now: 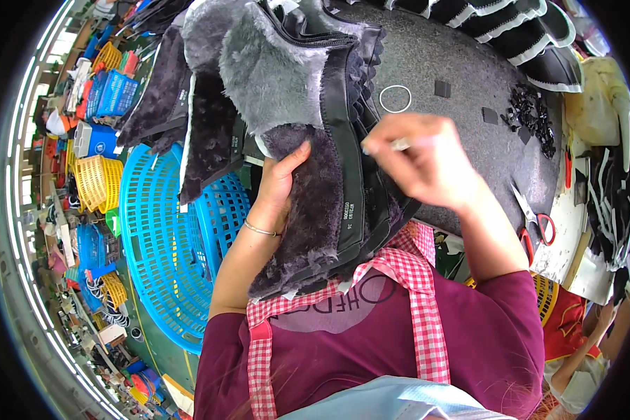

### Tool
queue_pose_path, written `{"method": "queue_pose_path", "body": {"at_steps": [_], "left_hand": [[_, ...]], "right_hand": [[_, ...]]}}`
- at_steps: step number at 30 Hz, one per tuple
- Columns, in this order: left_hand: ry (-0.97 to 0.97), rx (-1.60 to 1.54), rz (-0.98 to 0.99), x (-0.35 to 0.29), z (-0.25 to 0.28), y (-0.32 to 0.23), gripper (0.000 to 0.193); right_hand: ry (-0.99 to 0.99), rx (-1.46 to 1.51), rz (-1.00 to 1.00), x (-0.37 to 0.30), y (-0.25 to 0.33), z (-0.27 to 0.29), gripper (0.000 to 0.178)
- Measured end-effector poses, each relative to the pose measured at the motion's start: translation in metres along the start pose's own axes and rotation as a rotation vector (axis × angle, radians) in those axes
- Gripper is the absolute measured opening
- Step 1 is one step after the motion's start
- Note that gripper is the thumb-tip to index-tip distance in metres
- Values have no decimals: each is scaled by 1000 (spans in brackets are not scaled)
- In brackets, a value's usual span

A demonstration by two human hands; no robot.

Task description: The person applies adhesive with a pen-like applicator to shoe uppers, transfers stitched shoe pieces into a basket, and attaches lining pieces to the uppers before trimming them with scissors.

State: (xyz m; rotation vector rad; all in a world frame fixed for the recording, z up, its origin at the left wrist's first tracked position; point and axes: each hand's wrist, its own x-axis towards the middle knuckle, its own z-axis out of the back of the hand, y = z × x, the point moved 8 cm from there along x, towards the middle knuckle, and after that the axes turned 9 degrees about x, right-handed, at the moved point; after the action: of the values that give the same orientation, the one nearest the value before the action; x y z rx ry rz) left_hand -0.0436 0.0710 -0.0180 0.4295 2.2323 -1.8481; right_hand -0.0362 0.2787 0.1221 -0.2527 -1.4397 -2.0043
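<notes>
A fur-lined boot upper (304, 203), dark purple and grey inside with a black edge strip and a zipper, stands across my lap and the table edge. My left hand (281, 175) grips its fur side, thumb on top and fingers tucked behind. Just right of the black strip, my right hand (425, 155) is raised with its fingers curled together. Motion smears it, and something small and pale shows at the fingers, too unclear to name. More furry uppers (210, 126) hang at the far left of the one I hold.
On the dark grey table (420, 52) lie a white ring (396, 99), small dark squares, a heap of black bits (533, 115) and red-handled scissors (532, 218). Black uppers (500, 28) line the far edge. A large blue basket (150, 259) stands left; another person (581, 364) is lower right.
</notes>
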Motion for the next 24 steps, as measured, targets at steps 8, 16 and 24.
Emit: {"method": "queue_pose_path", "body": {"at_steps": [8, 16, 24], "left_hand": [[9, -1, -4, 2, -4, -5, 44], [114, -31, -78, -16, -19, -20, 43], [213, 253, -505, -44, -26, -205, 47]], "right_hand": [[-44, -96, 122, 14, 17, -13, 14], [-691, 277, -130, -1, -1, 73, 21], [-932, 609, 240, -18, -41, 118, 21]]}}
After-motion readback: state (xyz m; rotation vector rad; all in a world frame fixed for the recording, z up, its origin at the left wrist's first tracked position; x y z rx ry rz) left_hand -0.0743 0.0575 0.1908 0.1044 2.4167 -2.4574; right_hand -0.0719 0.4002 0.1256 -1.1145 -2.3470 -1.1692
